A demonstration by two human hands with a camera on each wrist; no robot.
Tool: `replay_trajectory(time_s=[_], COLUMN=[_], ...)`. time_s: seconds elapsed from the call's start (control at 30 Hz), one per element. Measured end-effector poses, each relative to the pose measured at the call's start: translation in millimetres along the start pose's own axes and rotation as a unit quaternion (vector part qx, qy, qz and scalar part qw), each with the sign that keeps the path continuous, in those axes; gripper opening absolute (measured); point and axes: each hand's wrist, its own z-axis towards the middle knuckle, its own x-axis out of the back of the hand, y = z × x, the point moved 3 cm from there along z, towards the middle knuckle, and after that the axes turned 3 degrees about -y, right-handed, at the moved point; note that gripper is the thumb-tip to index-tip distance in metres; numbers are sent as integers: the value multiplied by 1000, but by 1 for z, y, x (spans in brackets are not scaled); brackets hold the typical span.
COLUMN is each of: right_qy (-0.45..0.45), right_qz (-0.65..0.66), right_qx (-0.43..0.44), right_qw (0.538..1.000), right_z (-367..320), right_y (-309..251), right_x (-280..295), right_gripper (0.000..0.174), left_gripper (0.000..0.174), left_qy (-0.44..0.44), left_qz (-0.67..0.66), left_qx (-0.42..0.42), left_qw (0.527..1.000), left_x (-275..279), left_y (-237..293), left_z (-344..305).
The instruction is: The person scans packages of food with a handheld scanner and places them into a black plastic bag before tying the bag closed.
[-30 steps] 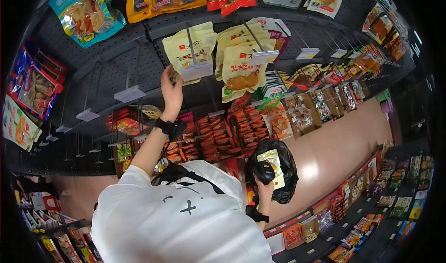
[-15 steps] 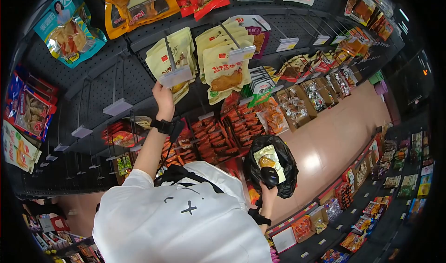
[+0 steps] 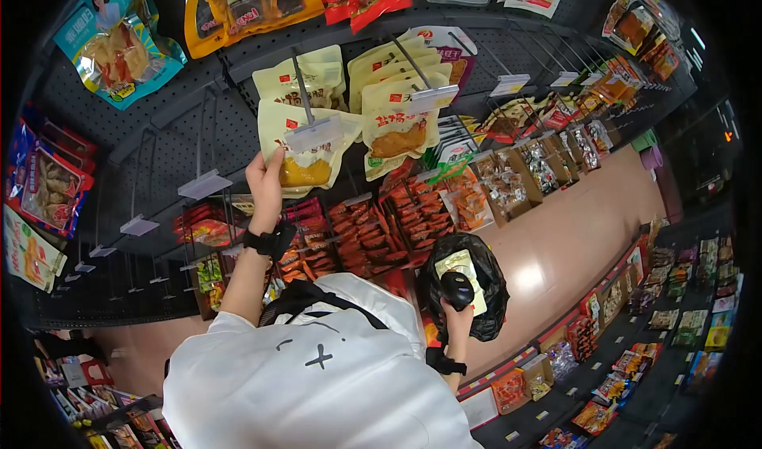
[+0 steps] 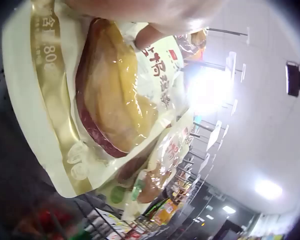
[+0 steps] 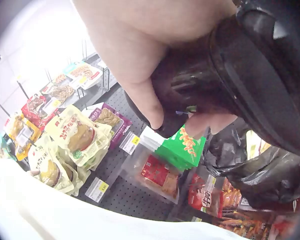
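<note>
My left hand (image 3: 264, 186) pinches the lower left edge of a cream-coloured snack packet (image 3: 278, 151) with a clear window. That packet hangs tilted at the front of its hook, behind a clear price-tag holder (image 3: 312, 134), apart from similar packets (image 3: 321, 72) farther back. Up close in the left wrist view, the thumb lies over the packet's front (image 4: 115, 85). Down by the body my right hand (image 3: 456, 326) grips a black handheld scanner (image 3: 456, 290), its fingers wrapped round the handle (image 5: 190, 75). Beneath it is an open black plastic bag (image 3: 492, 282) with a cream packet (image 3: 456, 262) inside.
More cream packets (image 3: 397, 136) hang on the hook to the right. Bare hooks with tag holders (image 3: 204, 184) stick out at the left. Orange and teal packets (image 3: 119, 48) hang around the top. Boxes of red snacks (image 3: 369, 231) stand below. Another shelf (image 3: 619, 385) lines the aisle floor.
The left hand has drawn the front packet forward and down along its hook, away from those behind. The right hand keeps its grip on the scanner, which has shifted slightly over the bag.
</note>
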Motion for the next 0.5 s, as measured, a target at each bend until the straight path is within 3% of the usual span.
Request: replay_trajectory(time_s=[0.2,0.27,0.3,0.37,0.43,0.5], right_qy=[-8,-3,0,7,-2,-6], right_qz=[-21,-21,-25,-27,-10,-2], right_qx=[9,12,9,1,2,2], right_qw=[1000,1000,1000,1000,1000,1000], right_z=[5,5,5,3,2,3], right_y=[-2,-2,-5,-10,-16,-14], right_x=[-4,-4,-5,-6,-7,-5], right_gripper=[32,32,29,26,26,25], left_gripper=[23,21,21,22,23,27], left_qy=[-115,-148,-149,-330,-373,-399], left_qz=[-55,-154,-154,-254,-338,-339], left_qx=[13,143,146,252,340,417], left_qw=[992,966,966,874,795,743], left_x=[-5,-19,-20,-32,-51,-68], left_y=[12,13,8,-13,-22,-41], left_z=[-5,-10,-11,-21,-47,-73])
